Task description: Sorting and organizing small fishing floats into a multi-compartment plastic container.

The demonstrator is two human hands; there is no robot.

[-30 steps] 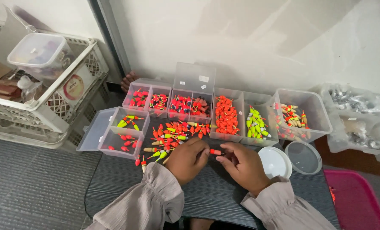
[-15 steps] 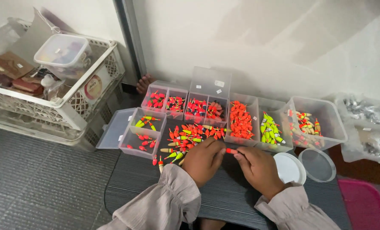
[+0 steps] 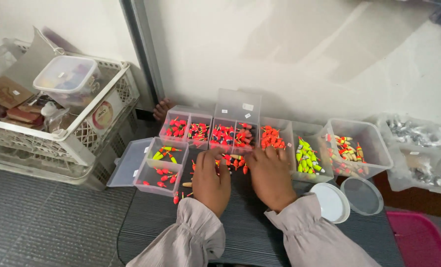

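White plastic lattice forms the crate (image 3: pixel 57 143) at the upper left of the frame, holding a lidded clear tub (image 3: pixel 68 79) and some small boxes. Right of it, at the left centre, a small clear compartment box (image 3: pixel 162 166) stands open on the dark ribbed surface (image 3: pixel 240 237), with a few yellow-green and red floats in its cells. Behind it a row of clear compartment boxes (image 3: pixel 208 132) runs toward the right along the wall, each cell filled with red-orange floats.

Just below that row, in the middle of the frame, a loose pile of small red and orange floats (image 3: pixel 233 161) lies on the surface. The left hand (image 3: pixel 211 180) rests palm down on the pile's left side, fingers spread and flat; its grip is not closed around anything that shows. The right hand (image 3: pixel 270 175) lies palm down just beside it, fingers stretched over the pile's right edge; whether anything is pinched underneath cannot be told. A few stray floats sit at the left hand's outer side.

Further right, one cell holds yellow-green floats (image 3: pixel 307 158), and a larger clear tub (image 3: pixel 361 146) holds mixed coloured ones. Two round lids (image 3: pixel 346 200) lie on the surface at the lower right, beside a pink bin (image 3: pixel 421 242) in the corner.
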